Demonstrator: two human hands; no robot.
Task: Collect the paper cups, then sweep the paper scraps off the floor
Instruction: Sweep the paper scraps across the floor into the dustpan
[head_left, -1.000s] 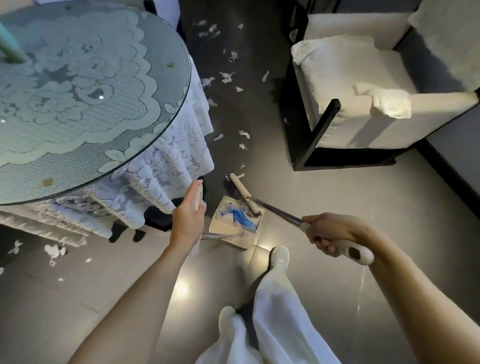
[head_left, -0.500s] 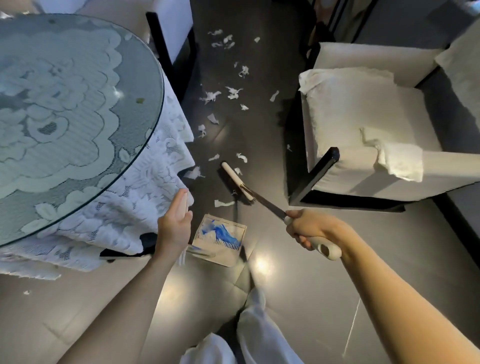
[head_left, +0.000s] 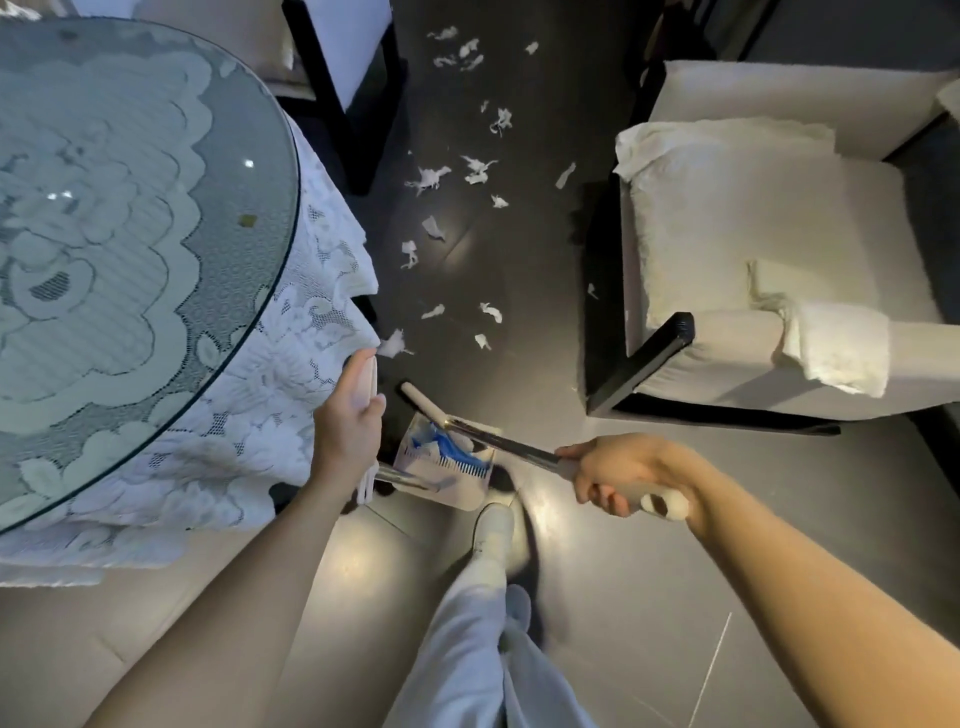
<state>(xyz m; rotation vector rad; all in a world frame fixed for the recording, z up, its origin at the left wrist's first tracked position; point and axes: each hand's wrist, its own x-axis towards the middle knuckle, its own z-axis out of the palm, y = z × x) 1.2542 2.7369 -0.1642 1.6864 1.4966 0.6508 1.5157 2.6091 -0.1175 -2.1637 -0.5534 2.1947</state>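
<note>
Several white paper scraps (head_left: 470, 171) lie scattered on the dark floor between the round table and the armchair. My right hand (head_left: 621, 470) grips the white handle of a broom (head_left: 498, 441) whose metal shaft slants down to a narrow head at the floor. My left hand (head_left: 349, 418) holds the upright handle of a pale dustpan (head_left: 444, 462), which sits on the floor below the broom. Blue and white bits lie inside the pan. No paper cup shows.
A round glass-topped table (head_left: 130, 234) with a white lace cloth fills the left. A white armchair (head_left: 769, 260) with dark legs stands at the right, and another chair (head_left: 337, 62) is at the top. My white trouser leg and shoe (head_left: 491, 530) are just behind the dustpan.
I have stepped forward along the gap, carrying broom and dustpan with me. The scraps now lie closer, and the broom head sits nearer the pan's front.
</note>
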